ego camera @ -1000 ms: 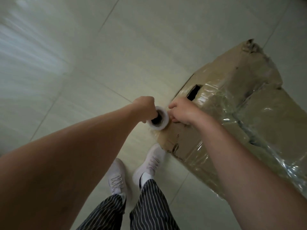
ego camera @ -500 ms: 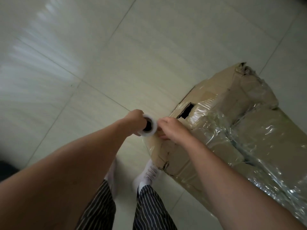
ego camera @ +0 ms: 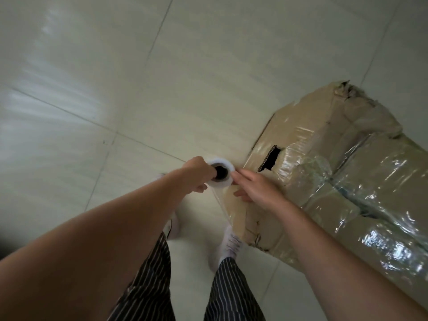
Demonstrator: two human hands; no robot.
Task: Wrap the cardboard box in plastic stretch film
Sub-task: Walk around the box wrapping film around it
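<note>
Mid-wrap at the cardboard box [ego camera: 324,140] corner, left hand [ego camera: 196,174] clasps the film roll [ego camera: 221,173], right hand [ego camera: 257,186] flat-fingered; taut pulling round seems next.

You are standing indoors on a floor of large, pale cream, glossy square tiles [ego camera: 208,77], split by thin grey grout lines [ego camera: 158,33]. A soft white sheen of light [ego camera: 58,105] lies across the tiles on your left. A battered brown cardboard box [ego camera: 312,126] sits straight on that floor, partly skinned in crinkled clear plastic film [ego camera: 382,172]. A white roll of clear stretch film [ego camera: 222,162] is just beside its near corner. That points to a packing spot; home, storeroom or shop, you cannot tell.
</note>
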